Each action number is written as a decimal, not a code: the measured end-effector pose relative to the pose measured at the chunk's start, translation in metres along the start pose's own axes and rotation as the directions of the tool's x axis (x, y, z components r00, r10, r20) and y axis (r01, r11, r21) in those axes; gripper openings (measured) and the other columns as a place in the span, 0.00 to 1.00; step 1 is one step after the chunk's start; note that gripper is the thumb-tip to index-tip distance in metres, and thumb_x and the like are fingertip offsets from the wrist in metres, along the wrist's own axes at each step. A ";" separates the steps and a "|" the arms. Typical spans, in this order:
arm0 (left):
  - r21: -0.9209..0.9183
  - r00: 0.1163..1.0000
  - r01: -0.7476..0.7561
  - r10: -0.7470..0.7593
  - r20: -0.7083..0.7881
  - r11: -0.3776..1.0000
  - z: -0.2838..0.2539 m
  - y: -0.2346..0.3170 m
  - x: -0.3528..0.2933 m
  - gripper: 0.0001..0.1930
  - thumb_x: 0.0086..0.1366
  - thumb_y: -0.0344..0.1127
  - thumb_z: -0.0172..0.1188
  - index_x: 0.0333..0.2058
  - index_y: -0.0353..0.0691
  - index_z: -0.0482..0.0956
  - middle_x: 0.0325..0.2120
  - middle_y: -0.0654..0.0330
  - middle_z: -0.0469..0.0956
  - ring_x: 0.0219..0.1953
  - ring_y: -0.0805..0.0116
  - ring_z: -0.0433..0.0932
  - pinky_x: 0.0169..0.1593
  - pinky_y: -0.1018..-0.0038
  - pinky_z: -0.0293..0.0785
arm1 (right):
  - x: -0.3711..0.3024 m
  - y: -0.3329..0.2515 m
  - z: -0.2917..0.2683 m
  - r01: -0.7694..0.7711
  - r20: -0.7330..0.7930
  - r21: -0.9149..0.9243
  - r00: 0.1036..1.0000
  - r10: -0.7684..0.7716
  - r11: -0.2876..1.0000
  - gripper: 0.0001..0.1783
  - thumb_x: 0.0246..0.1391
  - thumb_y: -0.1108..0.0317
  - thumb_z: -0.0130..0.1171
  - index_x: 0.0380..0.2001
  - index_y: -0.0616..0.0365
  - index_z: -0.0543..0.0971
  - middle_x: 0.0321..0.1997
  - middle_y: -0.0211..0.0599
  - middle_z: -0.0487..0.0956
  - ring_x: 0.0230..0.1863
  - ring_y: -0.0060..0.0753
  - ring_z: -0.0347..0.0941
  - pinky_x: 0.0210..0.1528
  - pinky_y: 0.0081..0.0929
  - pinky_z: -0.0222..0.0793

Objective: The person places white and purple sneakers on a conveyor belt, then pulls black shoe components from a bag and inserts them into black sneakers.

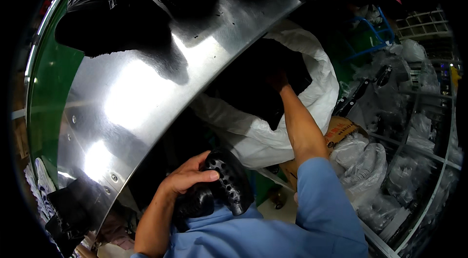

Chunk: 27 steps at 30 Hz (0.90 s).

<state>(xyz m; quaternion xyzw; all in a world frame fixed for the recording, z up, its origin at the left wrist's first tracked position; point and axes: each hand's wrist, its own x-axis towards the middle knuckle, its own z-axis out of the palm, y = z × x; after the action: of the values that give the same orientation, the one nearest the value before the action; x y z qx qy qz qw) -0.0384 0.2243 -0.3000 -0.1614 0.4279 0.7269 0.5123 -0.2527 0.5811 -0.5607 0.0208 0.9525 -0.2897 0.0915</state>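
Near my lap, my left hand grips a black, glossy, curved piece with rows of round holes, its thumb lying across the near face. Beside it, close to my body, is another dark glossy piece, partly covered by the hand. My right arm reaches out to a large white sack with a rolled-open mouth. Inside the dark sack mouth, my right hand is only dimly visible and its fingers are lost in shadow. What the sack holds looks black and cannot be made out.
A shiny metal tabletop curves along the left, with a dark heap of black pieces at its far end. To the right stand wire crates with clear plastic bags, a cardboard box and a blue frame.
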 end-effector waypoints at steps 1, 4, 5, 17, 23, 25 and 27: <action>0.006 1.000 0.003 -0.003 -0.009 1.000 0.001 0.001 0.000 0.38 0.59 0.46 0.77 0.63 0.35 0.73 0.50 0.60 0.81 0.54 0.69 0.78 0.62 0.71 0.72 | 0.009 0.012 0.010 0.017 0.054 -0.140 0.999 -0.010 0.990 0.41 0.56 0.42 0.65 0.68 0.52 0.72 0.68 0.50 0.74 0.68 0.55 0.71 0.71 0.45 0.66; 0.008 0.998 0.025 -0.025 0.057 1.000 0.003 0.009 0.007 0.37 0.59 0.45 0.77 0.63 0.36 0.72 0.51 0.60 0.81 0.55 0.69 0.77 0.63 0.71 0.71 | 0.034 0.102 0.015 0.031 0.140 -0.302 0.990 0.012 0.953 0.43 0.60 0.33 0.55 0.69 0.50 0.72 0.69 0.49 0.74 0.68 0.54 0.71 0.70 0.47 0.66; -0.007 0.998 0.019 -0.019 0.061 1.000 0.002 0.009 0.005 0.38 0.59 0.45 0.77 0.63 0.36 0.72 0.52 0.60 0.80 0.56 0.69 0.77 0.63 0.71 0.70 | 0.038 0.098 0.016 0.065 0.186 -0.293 0.983 -0.010 0.954 0.42 0.62 0.33 0.52 0.68 0.50 0.73 0.68 0.50 0.75 0.67 0.54 0.71 0.70 0.48 0.66; 0.013 0.999 0.034 -0.035 0.036 0.999 -0.007 0.003 0.006 0.43 0.56 0.48 0.78 0.66 0.36 0.70 0.56 0.56 0.78 0.61 0.64 0.74 0.67 0.67 0.67 | 0.042 0.066 -0.015 0.268 0.488 -0.448 0.872 -0.018 0.853 0.28 0.69 0.48 0.51 0.62 0.56 0.79 0.65 0.51 0.77 0.66 0.51 0.74 0.65 0.48 0.71; -0.016 0.997 0.068 -0.068 0.022 0.998 0.000 0.005 0.002 0.44 0.56 0.46 0.79 0.66 0.35 0.69 0.57 0.55 0.77 0.63 0.63 0.73 0.68 0.64 0.67 | 0.016 0.037 -0.005 0.460 0.439 -0.636 0.876 -0.199 0.619 0.32 0.67 0.55 0.55 0.71 0.52 0.68 0.70 0.49 0.73 0.71 0.56 0.67 0.69 0.54 0.66; -0.007 0.995 0.093 -0.092 0.045 0.996 0.000 0.012 0.009 0.44 0.56 0.45 0.79 0.66 0.35 0.69 0.57 0.55 0.77 0.62 0.63 0.73 0.68 0.64 0.67 | 0.009 0.051 -0.004 0.446 0.452 -0.612 0.875 -0.174 0.653 0.35 0.64 0.55 0.58 0.72 0.51 0.66 0.70 0.50 0.72 0.71 0.58 0.67 0.68 0.56 0.66; 0.009 0.994 0.094 -0.095 0.054 0.995 0.001 0.014 0.008 0.44 0.56 0.46 0.79 0.66 0.35 0.68 0.57 0.55 0.77 0.62 0.62 0.73 0.68 0.64 0.67 | 0.016 0.052 -0.010 0.443 0.454 -0.593 0.874 -0.175 0.673 0.39 0.62 0.54 0.61 0.73 0.51 0.64 0.70 0.51 0.72 0.71 0.60 0.66 0.68 0.59 0.66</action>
<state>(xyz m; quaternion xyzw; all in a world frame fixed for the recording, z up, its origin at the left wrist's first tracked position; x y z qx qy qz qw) -0.0542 0.2282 -0.2987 -0.1599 0.4078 0.7047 0.5581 -0.2654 0.6301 -0.5838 -0.2320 0.9464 0.0694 0.2138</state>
